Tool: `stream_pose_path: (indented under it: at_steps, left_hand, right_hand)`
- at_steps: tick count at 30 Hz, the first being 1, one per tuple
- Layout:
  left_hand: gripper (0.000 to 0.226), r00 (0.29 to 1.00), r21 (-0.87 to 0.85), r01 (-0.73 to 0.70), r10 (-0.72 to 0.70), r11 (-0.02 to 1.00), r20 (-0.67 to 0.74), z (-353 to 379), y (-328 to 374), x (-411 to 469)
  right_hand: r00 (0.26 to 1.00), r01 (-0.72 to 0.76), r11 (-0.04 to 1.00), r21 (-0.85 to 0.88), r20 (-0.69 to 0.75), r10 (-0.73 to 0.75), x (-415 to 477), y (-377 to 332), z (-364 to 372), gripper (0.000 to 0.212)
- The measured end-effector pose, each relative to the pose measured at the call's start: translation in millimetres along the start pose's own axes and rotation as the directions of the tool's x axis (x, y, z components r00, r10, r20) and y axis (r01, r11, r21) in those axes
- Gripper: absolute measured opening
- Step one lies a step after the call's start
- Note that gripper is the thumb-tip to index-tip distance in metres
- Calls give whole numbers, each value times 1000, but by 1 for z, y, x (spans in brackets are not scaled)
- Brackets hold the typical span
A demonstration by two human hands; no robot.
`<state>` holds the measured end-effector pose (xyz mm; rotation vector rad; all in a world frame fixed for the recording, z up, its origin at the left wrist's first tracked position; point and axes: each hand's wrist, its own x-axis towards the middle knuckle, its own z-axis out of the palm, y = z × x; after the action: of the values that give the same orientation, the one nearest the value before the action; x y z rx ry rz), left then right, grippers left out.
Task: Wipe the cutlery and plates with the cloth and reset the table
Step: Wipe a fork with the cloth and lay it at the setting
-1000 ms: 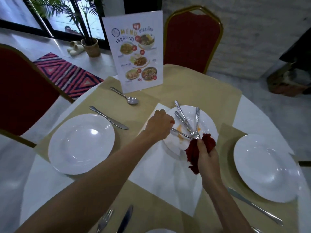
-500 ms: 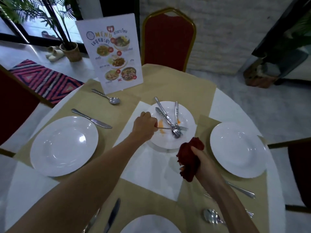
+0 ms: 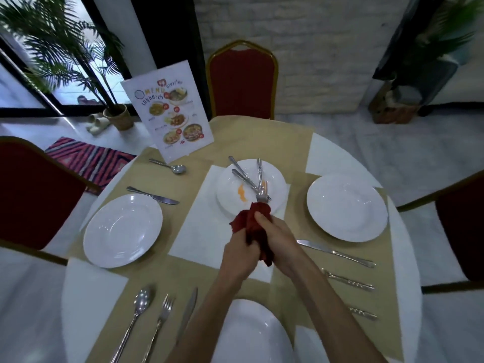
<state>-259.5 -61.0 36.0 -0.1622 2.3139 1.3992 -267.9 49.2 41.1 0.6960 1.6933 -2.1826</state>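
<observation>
At near rim of stained plate (image 3: 230, 189) | red cloth (image 3: 250, 221) bunched between both hands, just beside cutlery (image 3: 258, 184) lying on plate | left hand (image 3: 239, 255), right hand (image 3: 279, 241) each grip cloth | change: left hand was at plate, now on cloth

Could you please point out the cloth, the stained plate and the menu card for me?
cloth (image 3: 247, 224), head view, on its bunched upper folds.
stained plate (image 3: 228, 188), head view, on the bare white left part of its bowl.
menu card (image 3: 170, 119), head view, on the middle of its printed face.
</observation>
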Motion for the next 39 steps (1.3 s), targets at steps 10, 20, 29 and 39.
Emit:
stream_pose_path:
  at_steps: [10, 20, 29, 39]
  left_hand:
    - [27, 989, 182, -38, 63, 982, -133, -8, 14, -66]
    - [29, 987, 161, 30, -4, 986, -160, -26, -6, -119]
    - [30, 970, 74, 12, 7, 997, -245, 23, 1, -126]
    - [31, 992, 8, -5, 6, 1000, -128, 1, 4, -148]
  right_hand:
    - [994, -29, 997, 75, -105, 37, -27, -17, 7, 29]
    - [949, 40, 999, 10, -313, -35, -21, -14, -33, 30]
    - [998, -10, 996, 86, 70, 4, -58, 28, -8, 29]
    - [986, 135, 962, -235, -68, -155, -34, -5, -39, 27]
